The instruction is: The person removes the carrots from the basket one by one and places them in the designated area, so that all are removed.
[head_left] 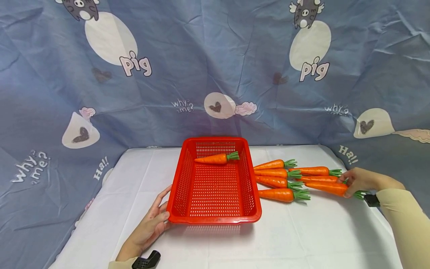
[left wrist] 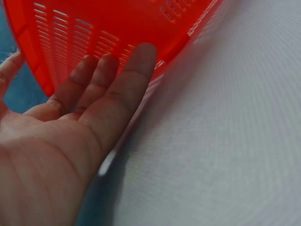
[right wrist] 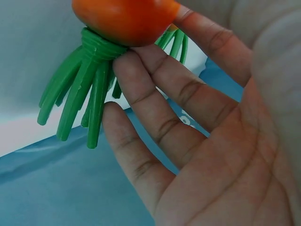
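A red plastic basket with slotted walls stands mid-table, one orange carrot lying inside near its far end. Against the basket's left side rests my left hand, its fingers spread and fairly straight; in the left wrist view the fingertips touch the slotted wall. Over at the right, my right hand pinches a carrot near its green top. In the right wrist view the fingers lie under that carrot's thick end, beside the green stalks; the thumb's grip is hidden.
Several carrots lie right of the basket, tips toward it. Two more carrots lie just beyond the pinched one. White cloth covers the table, and a blue printed curtain hangs behind and at the sides.
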The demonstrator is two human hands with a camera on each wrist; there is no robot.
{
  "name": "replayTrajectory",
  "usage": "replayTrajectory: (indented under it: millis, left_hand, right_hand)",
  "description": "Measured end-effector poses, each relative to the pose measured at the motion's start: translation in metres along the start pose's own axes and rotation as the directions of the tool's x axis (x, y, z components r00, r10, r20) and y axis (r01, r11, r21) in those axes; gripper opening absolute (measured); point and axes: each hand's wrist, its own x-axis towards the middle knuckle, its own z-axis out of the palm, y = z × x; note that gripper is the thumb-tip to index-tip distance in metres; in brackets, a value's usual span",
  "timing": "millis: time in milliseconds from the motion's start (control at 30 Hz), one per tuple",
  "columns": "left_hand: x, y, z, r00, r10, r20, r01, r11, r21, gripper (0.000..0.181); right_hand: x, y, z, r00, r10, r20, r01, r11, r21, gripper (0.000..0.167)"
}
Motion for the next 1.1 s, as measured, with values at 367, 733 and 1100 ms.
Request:
replayTrajectory:
  millis: [367, 733, 1100]
  left_hand:
    - [0.0, 0.0, 0.001, 1.0, -0.008, -0.014, 0.008, 1.0, 0.008, 0.079]
    - [0.0, 0.0, 0.001, 1.0, -0.007, -0.017, 0.007, 1.0, 0.003, 0.079]
    - [0.001, 0.0, 0.002, 1.0, -0.008, -0.023, 0.008, 1.0, 0.015, 0.079]
  right_hand:
    - [0.003, 0.011, 0.005, 1.0, 0.012, -0.007, -0.012, 1.0, -0.021, 0.049]
    - [0.008, 0.012, 0.011, 0.999, 0.021, -0.035, -0.022, 1.0, -0.009, 0.048]
    - [0.014, 0.011, 0.013, 0.994, -0.008, -0.106, 0.008, 1.0, -0.002, 0.042]
